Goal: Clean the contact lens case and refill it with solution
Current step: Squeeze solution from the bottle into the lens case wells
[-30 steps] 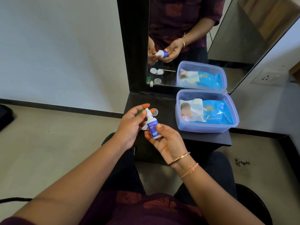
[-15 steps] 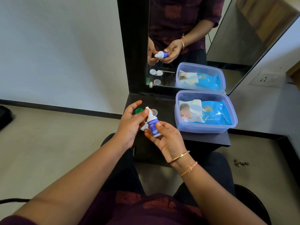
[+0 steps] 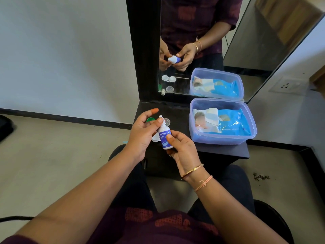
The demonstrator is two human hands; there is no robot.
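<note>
A small white solution bottle (image 3: 164,137) with a blue label stands nearly upright in my right hand (image 3: 182,148), gripped around its body above the black shelf (image 3: 177,111). My left hand (image 3: 143,133) pinches the bottle's white tip with thumb and fingers, its index finger raised. Behind my left hand a white piece of the contact lens case (image 3: 155,139) peeks out on the shelf. A green cap (image 3: 150,119) and a clear cap (image 3: 167,121) lie just beyond the bottle's tip.
A translucent purple tub (image 3: 223,138) holding a blue wet-wipes pack (image 3: 228,123) fills the shelf's right half. A mirror (image 3: 211,41) stands at the back and reflects the scene. My knees are under the shelf's front edge.
The bottle stays in both hands over the shelf. My left index finger has lifted and straightened while the thumb stays at the tip.
</note>
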